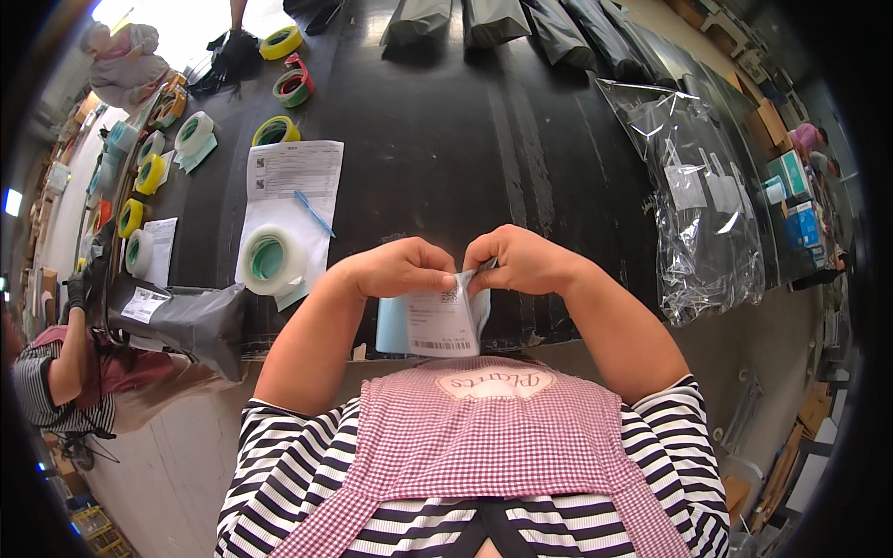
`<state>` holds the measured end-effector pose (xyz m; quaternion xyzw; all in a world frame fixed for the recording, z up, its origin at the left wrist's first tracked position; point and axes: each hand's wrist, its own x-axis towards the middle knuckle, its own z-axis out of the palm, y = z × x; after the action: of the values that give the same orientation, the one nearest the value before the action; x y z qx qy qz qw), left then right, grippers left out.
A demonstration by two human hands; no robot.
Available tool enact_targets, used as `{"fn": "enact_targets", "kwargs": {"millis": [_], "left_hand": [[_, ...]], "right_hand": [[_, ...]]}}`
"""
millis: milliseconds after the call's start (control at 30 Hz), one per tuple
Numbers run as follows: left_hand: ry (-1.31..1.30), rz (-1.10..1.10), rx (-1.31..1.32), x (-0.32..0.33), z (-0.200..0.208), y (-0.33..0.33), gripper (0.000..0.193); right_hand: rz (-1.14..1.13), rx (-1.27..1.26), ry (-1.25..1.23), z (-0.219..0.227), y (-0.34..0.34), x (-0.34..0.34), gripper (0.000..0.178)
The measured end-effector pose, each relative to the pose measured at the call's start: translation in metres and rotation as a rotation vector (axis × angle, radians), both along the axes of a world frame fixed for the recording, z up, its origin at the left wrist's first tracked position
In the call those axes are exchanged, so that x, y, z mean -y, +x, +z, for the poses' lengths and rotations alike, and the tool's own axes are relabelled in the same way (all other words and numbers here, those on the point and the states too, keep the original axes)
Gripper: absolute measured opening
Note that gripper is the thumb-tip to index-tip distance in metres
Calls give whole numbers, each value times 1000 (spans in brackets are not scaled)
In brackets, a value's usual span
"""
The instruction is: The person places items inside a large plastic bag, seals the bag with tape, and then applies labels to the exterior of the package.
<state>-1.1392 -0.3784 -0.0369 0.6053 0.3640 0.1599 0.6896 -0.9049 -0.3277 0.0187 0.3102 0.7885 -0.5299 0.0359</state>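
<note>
In front of my apron, at the near edge of the black table, I hold a white printed label with a barcode and a square code. A light blue sheet, perhaps its backing, shows beside and behind it. My left hand pinches the label's top edge. Close beside it, my right hand pinches the upper right corner, where the label bends away. The fingertips partly hide what is between them. Left of my left hand, a wide roll of clear tape lies on a printed sheet with a blue pen.
Clear plastic-wrapped goods lie on the right. Grey bags line the far edge of the black table. Several tape rolls, including a yellow one, stand left. A grey parcel sits near left, by a co-worker's arm.
</note>
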Motion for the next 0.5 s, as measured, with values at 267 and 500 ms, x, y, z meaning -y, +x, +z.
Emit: {"fn": "enact_targets", "kwargs": {"millis": [267, 500], "left_hand": [[-124, 109, 244, 12, 8, 4, 22], [14, 95, 66, 10, 13, -7, 26]], "right_hand": [[-86, -502, 214, -3, 1, 21, 11], [-279, -406, 63, 10, -1, 35, 11]]}}
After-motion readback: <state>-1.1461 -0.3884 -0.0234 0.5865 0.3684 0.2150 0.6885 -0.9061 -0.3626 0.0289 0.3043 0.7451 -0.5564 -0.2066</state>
